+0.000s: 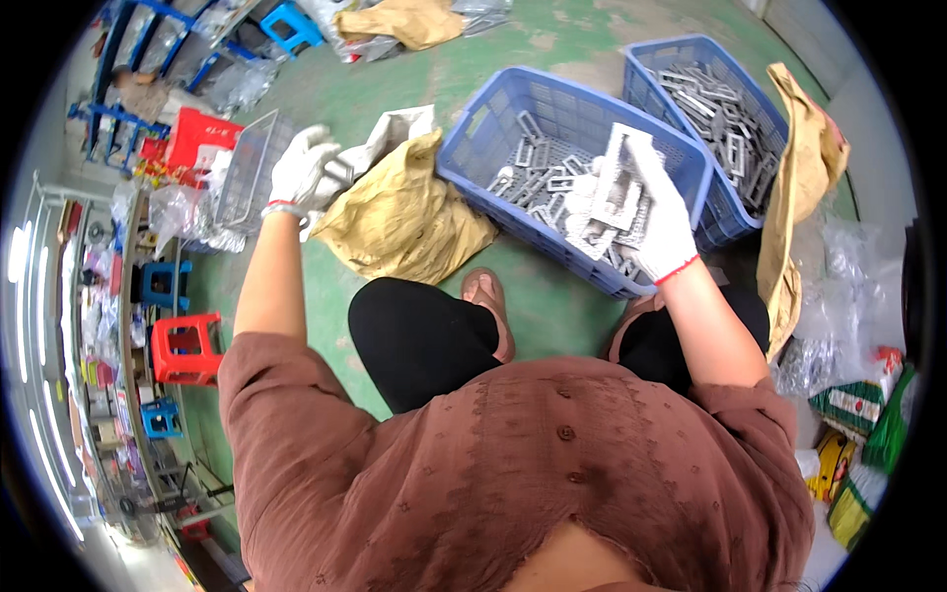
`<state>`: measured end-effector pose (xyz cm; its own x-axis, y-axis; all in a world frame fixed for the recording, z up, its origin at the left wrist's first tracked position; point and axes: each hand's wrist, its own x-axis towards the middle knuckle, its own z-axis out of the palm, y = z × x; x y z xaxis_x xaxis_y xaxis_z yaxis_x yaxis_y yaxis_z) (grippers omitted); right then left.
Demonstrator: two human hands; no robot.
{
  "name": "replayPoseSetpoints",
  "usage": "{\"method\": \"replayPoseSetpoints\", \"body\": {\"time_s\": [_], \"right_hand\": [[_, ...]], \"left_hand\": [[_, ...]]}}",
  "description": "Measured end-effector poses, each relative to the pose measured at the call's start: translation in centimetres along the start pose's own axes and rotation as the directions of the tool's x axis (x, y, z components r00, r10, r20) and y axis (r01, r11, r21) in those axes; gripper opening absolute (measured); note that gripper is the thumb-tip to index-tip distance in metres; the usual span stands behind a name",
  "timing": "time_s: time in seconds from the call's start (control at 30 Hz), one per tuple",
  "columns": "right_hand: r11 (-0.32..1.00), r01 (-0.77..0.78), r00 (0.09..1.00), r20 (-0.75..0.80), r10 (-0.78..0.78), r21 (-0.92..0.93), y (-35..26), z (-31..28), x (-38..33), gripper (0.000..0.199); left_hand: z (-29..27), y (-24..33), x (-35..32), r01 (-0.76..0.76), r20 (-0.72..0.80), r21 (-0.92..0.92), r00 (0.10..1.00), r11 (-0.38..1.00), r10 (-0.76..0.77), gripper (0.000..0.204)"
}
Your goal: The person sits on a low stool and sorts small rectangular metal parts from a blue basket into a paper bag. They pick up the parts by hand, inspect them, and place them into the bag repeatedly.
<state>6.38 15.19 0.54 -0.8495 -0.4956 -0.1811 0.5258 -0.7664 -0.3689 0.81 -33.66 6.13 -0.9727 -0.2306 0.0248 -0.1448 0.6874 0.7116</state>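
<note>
Head view: person seated on the green painted floor (414, 89), both hands in white knit gloves.

Right hand (659, 222) is clenched around a stack of flat grey rectangular metal frame parts (619, 187), held just above the near blue plastic lattice crate (473, 148). More of the same loose metal frames (538, 178) lie in that crate's bottom. A second blue plastic crate (641, 84) behind it is well filled with similar parts.

Left hand (301, 168) is out to the side, closed on the edge of a whitish woven sack (390, 133), next to a crumpled tan paper sack (404, 212) and a clear wire-mesh basket (247, 168).

My read: mid-transfer, a handful is lifted out of the crate while the sack mouth is held ready. Next move likely needs the right hand swung left across the knees, stack kept square so that no frames slip, and the sack mouth pulled open wider.
</note>
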Motion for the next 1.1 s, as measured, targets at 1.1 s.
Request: {"method": "replayPoseSetpoints", "body": {"time_s": [1.1], "right_hand": [[0.967,-0.197,0.969,0.119,0.217,-0.159,-0.3,1.0,-0.9,0.072]], "left_hand": [[17.3,16.8,-10.9,0.301,0.494,-0.806,0.816,0.509,0.3,0.023]]}}
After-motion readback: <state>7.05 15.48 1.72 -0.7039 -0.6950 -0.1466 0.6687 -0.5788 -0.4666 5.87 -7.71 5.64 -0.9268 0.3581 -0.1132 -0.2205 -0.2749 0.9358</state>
